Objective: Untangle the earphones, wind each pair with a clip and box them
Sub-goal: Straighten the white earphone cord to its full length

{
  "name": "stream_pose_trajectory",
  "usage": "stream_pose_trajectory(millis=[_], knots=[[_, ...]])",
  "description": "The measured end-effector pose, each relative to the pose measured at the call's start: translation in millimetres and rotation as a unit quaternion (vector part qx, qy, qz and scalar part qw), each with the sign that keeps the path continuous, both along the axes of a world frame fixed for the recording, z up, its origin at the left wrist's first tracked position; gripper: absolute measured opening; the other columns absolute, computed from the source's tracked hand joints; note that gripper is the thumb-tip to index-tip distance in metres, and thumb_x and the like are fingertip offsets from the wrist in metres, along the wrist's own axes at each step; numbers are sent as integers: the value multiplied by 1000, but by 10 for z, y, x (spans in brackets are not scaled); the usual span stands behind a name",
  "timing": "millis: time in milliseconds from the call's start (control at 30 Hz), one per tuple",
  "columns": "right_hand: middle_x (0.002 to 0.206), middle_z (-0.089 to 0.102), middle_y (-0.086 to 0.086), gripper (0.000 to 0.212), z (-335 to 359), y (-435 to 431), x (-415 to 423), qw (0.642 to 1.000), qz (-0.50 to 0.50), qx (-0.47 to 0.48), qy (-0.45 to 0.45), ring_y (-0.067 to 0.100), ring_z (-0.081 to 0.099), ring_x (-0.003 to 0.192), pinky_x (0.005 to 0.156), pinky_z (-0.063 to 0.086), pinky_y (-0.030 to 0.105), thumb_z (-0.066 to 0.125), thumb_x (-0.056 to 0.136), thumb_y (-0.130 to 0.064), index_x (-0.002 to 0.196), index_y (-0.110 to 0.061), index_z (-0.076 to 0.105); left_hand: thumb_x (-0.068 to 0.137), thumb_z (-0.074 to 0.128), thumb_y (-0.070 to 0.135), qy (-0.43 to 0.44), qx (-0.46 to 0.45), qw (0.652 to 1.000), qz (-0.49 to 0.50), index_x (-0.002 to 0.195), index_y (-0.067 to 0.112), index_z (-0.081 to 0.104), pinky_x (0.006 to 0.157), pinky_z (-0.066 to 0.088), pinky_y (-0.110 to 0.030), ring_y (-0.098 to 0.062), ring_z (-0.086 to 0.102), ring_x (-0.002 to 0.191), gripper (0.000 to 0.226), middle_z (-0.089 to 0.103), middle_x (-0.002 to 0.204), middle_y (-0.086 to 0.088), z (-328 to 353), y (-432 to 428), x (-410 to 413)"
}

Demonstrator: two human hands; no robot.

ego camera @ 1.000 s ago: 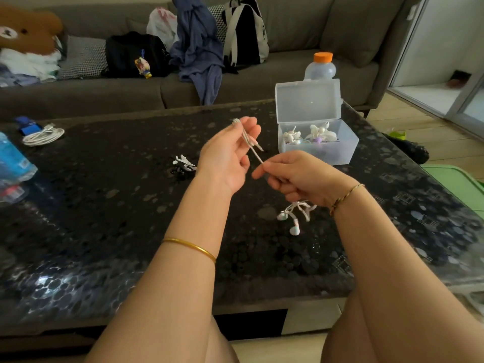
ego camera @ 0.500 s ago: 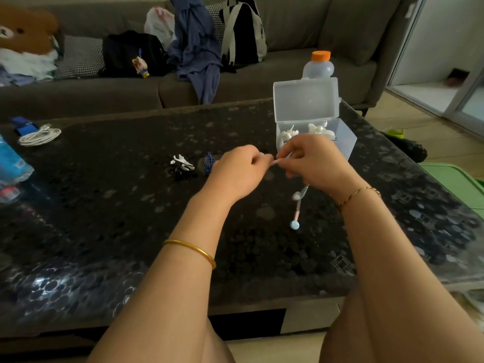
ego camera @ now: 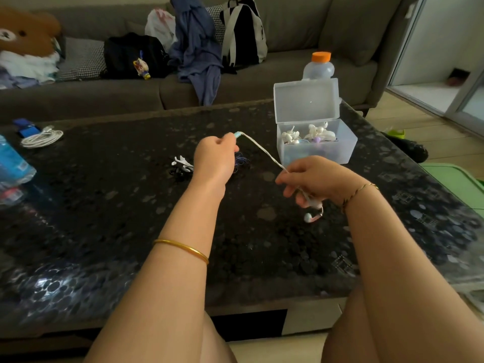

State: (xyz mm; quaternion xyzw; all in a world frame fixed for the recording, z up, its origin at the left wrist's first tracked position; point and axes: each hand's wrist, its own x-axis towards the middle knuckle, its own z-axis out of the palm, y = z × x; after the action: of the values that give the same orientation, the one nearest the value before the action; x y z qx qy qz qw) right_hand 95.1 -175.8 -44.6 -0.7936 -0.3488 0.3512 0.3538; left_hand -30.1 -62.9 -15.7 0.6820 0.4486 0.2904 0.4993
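Above the table (ego camera: 104, 205), left hand (ego camera: 213, 161) and right hand (ego camera: 314, 179) pulled apart, each grip pinching the earphone cable (ego camera: 262, 149) (now taut).

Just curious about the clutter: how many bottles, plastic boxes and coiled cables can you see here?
Bottles: 2 (orange-capped clear plastic bottle, blue plastic bottle at left)
Clear lidded plastic box: 1
Coiled white cable: 1
Total: 4

both forearms extended forward. left hand (ego camera: 214, 158) pinches the earphone cable (ego camera: 262, 148) end; right hand (ego camera: 314, 179), lower, grips it.
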Motion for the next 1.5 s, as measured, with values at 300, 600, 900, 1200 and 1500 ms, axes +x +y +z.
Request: stream_pose_trajectory(millis=[300,600,900,1200,1500], knots=[[77,60,9,9,-16,-46,71,993,-67,-86,55,11,50,55,50,39,19,62,90,-17,95,-10,64,101,40,26,-201,-2,958,207,105,8,57,55,37,-17,-5,47,63,25,50,77,5,-3,137,-36],[112,63,17,26,-20,-30,90,973,-14,-212,-90,28,60,98,89,47,37,52,94,-9,117,-3,61,101,42,27,-205,96,958,174,93,11,53,51,39,-8,-4,45,60,20,49,73,6,3,84,-8],[51,55,1,17,13,-8,71,983,-39,-181,14,6,34,30,33,28,14,46,98,-13,104,-6,60,101,42,24,-258,115,936,211,83,19,47,55,41,-8,-4,47,64,20,50,78,8,34,77,-24],[68,68,4,20,-89,64,60,985,-24,-13,172,8,45,41,36,34,19,54,92,-9,108,-2,63,102,40,26,-252,88,942,204,76,24,43,51,40,-6,-4,47,62,26,50,77,8,31,76,-14],[82,63,12,10,-118,130,-8,996,84,-27,30,10,41,51,46,34,25,70,82,-15,91,-18,66,102,40,26,-262,69,938,215,94,12,50,49,39,-8,-4,45,60,19,50,77,5,31,116,-20]])
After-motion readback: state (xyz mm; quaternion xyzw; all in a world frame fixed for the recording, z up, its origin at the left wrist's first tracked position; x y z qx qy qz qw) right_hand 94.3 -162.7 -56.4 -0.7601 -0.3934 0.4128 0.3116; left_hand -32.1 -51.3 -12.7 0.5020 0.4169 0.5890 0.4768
